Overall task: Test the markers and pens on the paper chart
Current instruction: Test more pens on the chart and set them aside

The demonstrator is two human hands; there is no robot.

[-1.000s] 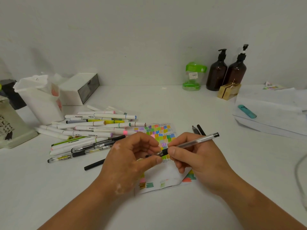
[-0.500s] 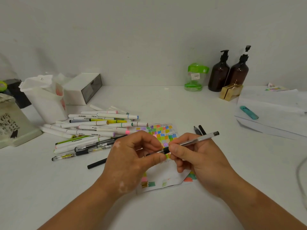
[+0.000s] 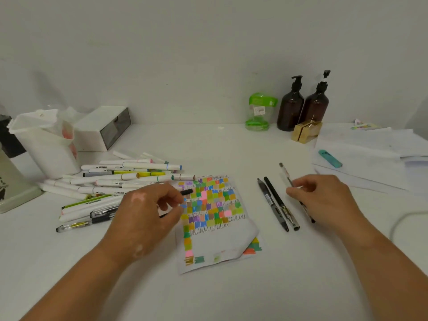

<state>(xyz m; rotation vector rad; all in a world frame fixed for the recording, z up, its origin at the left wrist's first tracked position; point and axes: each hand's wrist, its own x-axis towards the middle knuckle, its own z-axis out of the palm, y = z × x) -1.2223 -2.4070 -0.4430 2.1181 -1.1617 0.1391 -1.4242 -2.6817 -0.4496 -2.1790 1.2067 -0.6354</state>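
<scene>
The paper chart (image 3: 215, 244), filled with coloured swatches and scribble lines, lies in the middle of the white table. My left hand (image 3: 146, 214) hovers at its left edge and pinches a thin black pen (image 3: 187, 192), whose end sticks out over the swatches. My right hand (image 3: 326, 200) is to the right of the chart and holds a clear gel pen (image 3: 284, 173) low over the table. Two dark pens (image 3: 276, 205) lie side by side between that hand and the chart. A pile of white markers and pens (image 3: 125, 177) lies left of the chart.
A white tub (image 3: 46, 144) and a white box (image 3: 104, 128) stand at the back left. A green jar (image 3: 259, 112), two brown pump bottles (image 3: 301, 105) and a gold box (image 3: 305, 132) stand by the wall. Stacked papers with a teal highlighter (image 3: 330, 158) lie far right.
The hands, together over the chart on the clear pen, have separated. My right hand carried the clear pen right, beside the two dark pens. My left hand now pinches a black pen.
</scene>
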